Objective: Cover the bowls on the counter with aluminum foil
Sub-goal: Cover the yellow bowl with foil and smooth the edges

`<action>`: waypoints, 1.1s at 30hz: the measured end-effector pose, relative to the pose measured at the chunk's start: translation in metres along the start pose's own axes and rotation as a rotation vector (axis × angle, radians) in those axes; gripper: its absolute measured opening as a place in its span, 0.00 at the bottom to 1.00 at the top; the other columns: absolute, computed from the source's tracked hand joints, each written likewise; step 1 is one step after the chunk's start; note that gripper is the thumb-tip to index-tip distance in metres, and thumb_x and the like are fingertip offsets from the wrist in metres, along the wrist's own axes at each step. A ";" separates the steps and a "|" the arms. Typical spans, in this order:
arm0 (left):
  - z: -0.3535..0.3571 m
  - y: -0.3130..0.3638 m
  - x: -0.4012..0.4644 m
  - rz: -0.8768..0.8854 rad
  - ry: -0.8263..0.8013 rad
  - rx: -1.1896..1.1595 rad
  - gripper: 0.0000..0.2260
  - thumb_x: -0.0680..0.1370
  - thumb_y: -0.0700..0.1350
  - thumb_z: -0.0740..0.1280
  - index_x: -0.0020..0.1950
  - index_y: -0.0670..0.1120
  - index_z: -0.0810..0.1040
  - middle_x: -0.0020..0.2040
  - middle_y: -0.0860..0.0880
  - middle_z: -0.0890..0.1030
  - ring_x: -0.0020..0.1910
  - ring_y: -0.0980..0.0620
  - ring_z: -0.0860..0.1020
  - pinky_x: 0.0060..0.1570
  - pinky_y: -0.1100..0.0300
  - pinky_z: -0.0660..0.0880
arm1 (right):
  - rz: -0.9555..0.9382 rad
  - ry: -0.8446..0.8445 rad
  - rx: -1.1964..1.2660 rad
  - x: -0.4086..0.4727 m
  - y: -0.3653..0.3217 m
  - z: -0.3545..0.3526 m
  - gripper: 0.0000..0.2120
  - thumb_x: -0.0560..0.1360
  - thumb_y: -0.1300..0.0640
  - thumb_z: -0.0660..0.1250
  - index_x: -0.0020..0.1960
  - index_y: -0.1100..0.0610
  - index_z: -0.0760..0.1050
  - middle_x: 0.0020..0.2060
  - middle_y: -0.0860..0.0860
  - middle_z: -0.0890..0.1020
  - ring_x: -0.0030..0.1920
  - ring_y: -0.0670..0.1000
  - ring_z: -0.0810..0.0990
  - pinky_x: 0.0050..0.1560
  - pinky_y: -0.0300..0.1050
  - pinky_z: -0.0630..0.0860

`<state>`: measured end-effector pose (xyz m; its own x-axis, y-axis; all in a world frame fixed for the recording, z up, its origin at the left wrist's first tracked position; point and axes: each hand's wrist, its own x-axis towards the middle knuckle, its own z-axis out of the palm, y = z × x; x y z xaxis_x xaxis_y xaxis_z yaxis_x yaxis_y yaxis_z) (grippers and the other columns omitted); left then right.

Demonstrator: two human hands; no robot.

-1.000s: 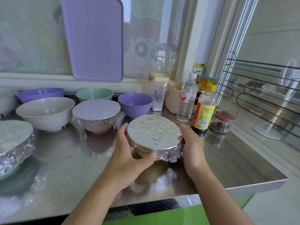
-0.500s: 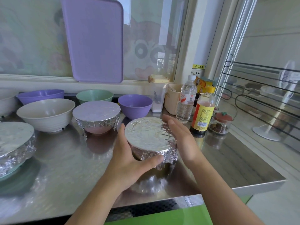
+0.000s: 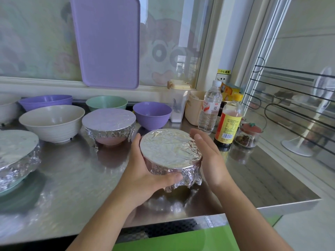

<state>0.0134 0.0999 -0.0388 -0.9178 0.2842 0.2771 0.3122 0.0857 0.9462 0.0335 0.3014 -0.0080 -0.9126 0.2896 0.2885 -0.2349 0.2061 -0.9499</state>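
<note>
A foil-covered bowl (image 3: 170,151) sits near the front of the steel counter (image 3: 72,178). My left hand (image 3: 143,174) wraps round its left side, thumb across the crumpled foil skirt at the front. My right hand (image 3: 208,156) is beside its right edge, fingers straight, palm facing the foil. A pink bowl with a foil cover (image 3: 108,124) stands behind it. A larger foil-covered bowl (image 3: 16,154) is at the far left. Uncovered are a cream bowl (image 3: 52,122), a green bowl (image 3: 107,103), and two purple bowls (image 3: 152,113) (image 3: 45,102).
A water bottle (image 3: 210,107), a sauce bottle (image 3: 229,124), a small jar with a red lid (image 3: 248,135), a beige tub (image 3: 194,107) and a clear canister (image 3: 177,104) crowd the back right. A purple tray (image 3: 107,40) leans on the window. The counter's edge runs along the front and right.
The bowl was tilted and is now set level on the counter. My right hand let go of its rim and opened flat beside it. My left hand kept its hold.
</note>
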 end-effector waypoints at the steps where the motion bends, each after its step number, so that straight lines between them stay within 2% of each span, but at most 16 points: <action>1: 0.001 0.000 0.000 -0.001 0.007 -0.001 0.70 0.52 0.60 0.87 0.83 0.65 0.44 0.75 0.66 0.66 0.72 0.72 0.67 0.71 0.67 0.65 | 0.003 -0.002 0.007 -0.001 0.004 0.002 0.21 0.83 0.41 0.60 0.73 0.43 0.76 0.69 0.40 0.78 0.68 0.36 0.75 0.63 0.36 0.69; 4: 0.004 -0.004 0.002 0.023 0.040 0.022 0.68 0.53 0.57 0.89 0.82 0.62 0.48 0.73 0.68 0.67 0.69 0.75 0.67 0.65 0.75 0.65 | -0.015 0.055 0.113 -0.010 0.008 0.013 0.16 0.88 0.50 0.58 0.72 0.47 0.76 0.64 0.40 0.82 0.64 0.36 0.79 0.61 0.34 0.73; 6: 0.004 -0.007 0.002 0.056 0.051 0.042 0.61 0.55 0.53 0.90 0.78 0.62 0.55 0.71 0.67 0.70 0.68 0.72 0.70 0.61 0.77 0.68 | -0.031 0.149 0.185 -0.011 0.012 0.021 0.15 0.88 0.53 0.57 0.69 0.50 0.79 0.60 0.42 0.85 0.63 0.39 0.81 0.63 0.40 0.76; 7: 0.005 -0.008 0.003 0.070 0.056 0.052 0.57 0.55 0.51 0.90 0.74 0.65 0.58 0.69 0.67 0.72 0.67 0.71 0.71 0.59 0.77 0.68 | -0.029 0.198 0.215 -0.011 0.014 0.025 0.15 0.88 0.54 0.57 0.68 0.52 0.80 0.58 0.42 0.85 0.61 0.41 0.82 0.63 0.41 0.77; 9: 0.006 -0.008 0.003 0.093 0.065 0.067 0.54 0.54 0.52 0.90 0.69 0.69 0.59 0.67 0.67 0.73 0.66 0.70 0.72 0.58 0.78 0.68 | -0.030 0.271 0.252 -0.009 0.012 0.031 0.15 0.87 0.58 0.57 0.64 0.54 0.82 0.54 0.42 0.86 0.58 0.42 0.83 0.58 0.39 0.78; 12: 0.006 -0.004 0.002 0.107 0.071 0.071 0.53 0.52 0.57 0.87 0.69 0.68 0.60 0.67 0.67 0.73 0.67 0.70 0.72 0.59 0.78 0.68 | -0.064 0.325 0.231 -0.009 0.012 0.033 0.16 0.86 0.63 0.56 0.62 0.57 0.82 0.50 0.43 0.86 0.53 0.38 0.82 0.51 0.30 0.75; 15: 0.005 -0.003 0.002 0.102 0.084 0.086 0.52 0.53 0.52 0.90 0.67 0.68 0.61 0.66 0.67 0.74 0.66 0.71 0.72 0.58 0.78 0.68 | -0.090 0.325 0.212 -0.010 0.012 0.033 0.16 0.86 0.62 0.56 0.62 0.57 0.81 0.49 0.40 0.85 0.52 0.36 0.82 0.49 0.28 0.74; 18: 0.004 0.000 0.000 0.083 0.085 0.098 0.56 0.56 0.49 0.90 0.72 0.63 0.58 0.67 0.67 0.72 0.65 0.74 0.71 0.57 0.80 0.66 | -0.033 0.248 0.215 -0.010 0.015 0.027 0.15 0.83 0.49 0.60 0.63 0.52 0.81 0.55 0.44 0.85 0.60 0.45 0.82 0.61 0.44 0.77; 20: 0.003 0.002 -0.001 0.067 0.064 0.098 0.58 0.57 0.49 0.89 0.76 0.60 0.55 0.67 0.67 0.71 0.63 0.78 0.70 0.56 0.81 0.66 | 0.022 0.188 0.214 -0.006 0.018 0.015 0.21 0.78 0.40 0.62 0.66 0.49 0.80 0.60 0.47 0.84 0.65 0.49 0.81 0.69 0.55 0.75; 22: 0.002 0.004 -0.002 0.051 0.032 0.102 0.57 0.58 0.50 0.89 0.76 0.60 0.55 0.67 0.68 0.70 0.62 0.79 0.69 0.60 0.79 0.67 | 0.066 0.152 0.271 0.002 0.016 0.004 0.25 0.78 0.36 0.64 0.70 0.47 0.78 0.66 0.48 0.82 0.69 0.51 0.79 0.75 0.62 0.71; 24: 0.001 0.004 -0.004 0.037 0.016 0.109 0.57 0.59 0.51 0.89 0.78 0.60 0.56 0.68 0.68 0.71 0.63 0.77 0.70 0.62 0.76 0.69 | 0.118 0.096 0.384 0.010 0.012 -0.003 0.22 0.84 0.41 0.61 0.73 0.50 0.77 0.69 0.49 0.82 0.71 0.51 0.79 0.76 0.62 0.70; 25: 0.002 0.004 -0.005 0.030 0.014 0.102 0.57 0.59 0.51 0.89 0.79 0.60 0.56 0.67 0.69 0.71 0.63 0.78 0.70 0.60 0.78 0.68 | 0.132 0.055 0.395 0.012 0.008 -0.003 0.21 0.86 0.44 0.59 0.74 0.51 0.77 0.68 0.49 0.82 0.70 0.52 0.79 0.76 0.62 0.70; 27: 0.003 0.005 -0.006 0.010 0.010 0.074 0.58 0.60 0.48 0.88 0.81 0.58 0.55 0.67 0.70 0.71 0.62 0.79 0.70 0.55 0.82 0.66 | 0.128 -0.024 0.369 0.012 0.006 -0.002 0.20 0.87 0.47 0.57 0.72 0.53 0.78 0.67 0.51 0.83 0.69 0.54 0.81 0.75 0.64 0.71; 29: 0.002 0.004 -0.005 -0.002 -0.001 0.055 0.59 0.62 0.46 0.88 0.83 0.57 0.54 0.69 0.69 0.71 0.63 0.79 0.69 0.56 0.83 0.65 | 0.129 -0.039 0.371 0.008 0.007 -0.002 0.19 0.88 0.49 0.56 0.70 0.56 0.79 0.65 0.53 0.84 0.67 0.56 0.82 0.74 0.64 0.71; 31: -0.001 0.003 -0.005 0.000 -0.013 0.054 0.60 0.63 0.48 0.88 0.84 0.57 0.52 0.72 0.67 0.70 0.67 0.76 0.68 0.63 0.78 0.66 | 0.123 -0.058 0.359 0.002 0.007 -0.005 0.19 0.87 0.49 0.57 0.71 0.56 0.79 0.65 0.54 0.84 0.68 0.55 0.82 0.75 0.64 0.70; 33: -0.004 0.001 -0.004 -0.004 -0.009 0.039 0.60 0.61 0.53 0.85 0.84 0.60 0.52 0.75 0.65 0.69 0.72 0.70 0.68 0.74 0.63 0.67 | 0.120 -0.150 0.338 -0.001 0.011 -0.012 0.23 0.85 0.43 0.62 0.74 0.54 0.75 0.68 0.54 0.82 0.71 0.55 0.79 0.77 0.65 0.66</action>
<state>0.0167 0.0950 -0.0383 -0.9168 0.2928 0.2714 0.3180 0.1245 0.9399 0.0360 0.3148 -0.0177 -0.9732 0.1476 0.1764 -0.1980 -0.1478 -0.9690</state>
